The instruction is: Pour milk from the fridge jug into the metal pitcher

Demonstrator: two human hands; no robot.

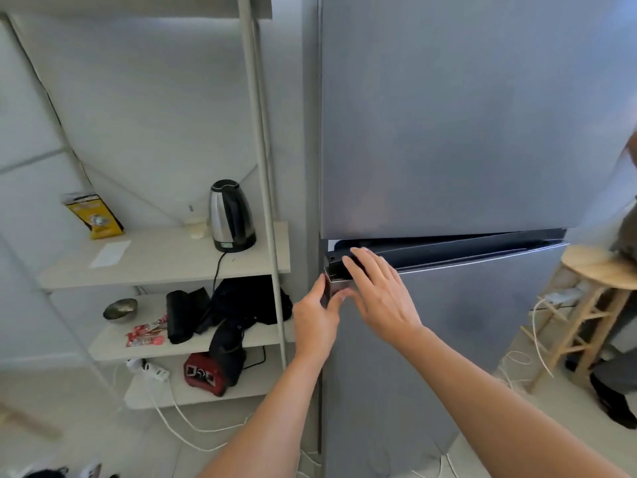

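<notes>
A tall grey fridge [465,132] fills the right half of the head view. Its lower door [465,322] stands slightly ajar, with a dark gap along its top edge. My left hand [317,322] grips the top left corner of that lower door from the side. My right hand [379,291] lies over the door's top edge with its fingers curled into the gap. The milk jug and the metal pitcher are out of sight.
A white shelf unit [165,263] stands left of the fridge, holding a steel kettle [231,215], a yellow box [94,215], a metal bowl [120,309], dark bags and a red device [206,372]. Cables trail on the floor. A wooden stool [593,305] stands at right.
</notes>
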